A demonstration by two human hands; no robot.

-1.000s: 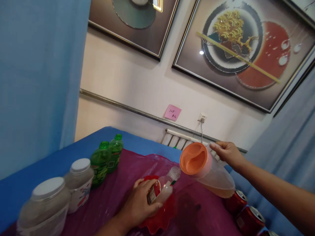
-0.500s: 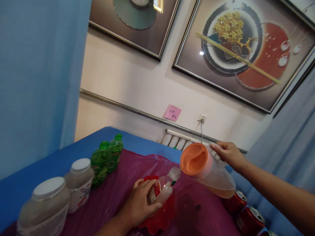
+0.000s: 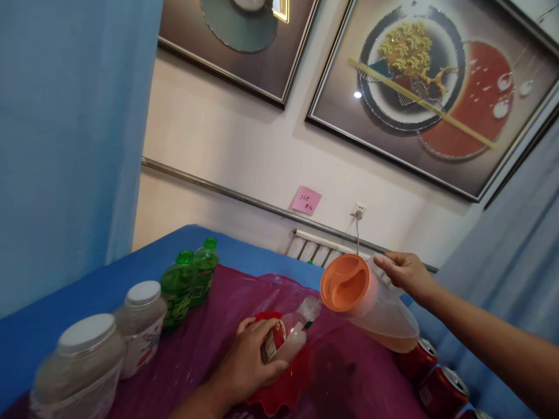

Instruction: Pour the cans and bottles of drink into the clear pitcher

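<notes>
My right hand (image 3: 404, 272) grips the handle of a clear plastic pitcher (image 3: 384, 317) with an orange lid (image 3: 346, 282). The pitcher is tipped toward the left and holds amber liquid low in its body. My left hand (image 3: 250, 364) is wrapped round a small clear bottle (image 3: 292, 334) with a red and white label, held tilted over a red scalloped bowl (image 3: 286, 387). The bottle's open neck points up at the pitcher's lid, a short gap apart.
Two green bottles (image 3: 186, 285) stand at the back left on a magenta sheet (image 3: 209, 343) over a blue table (image 3: 144, 256). Two white-lidded jars (image 3: 140, 323) sit at the front left. Red cans (image 3: 441, 387) lie at the right. Blue curtains hang on both sides.
The pitcher has shifted slightly right and down. My left hand and the bottle have stayed in place.
</notes>
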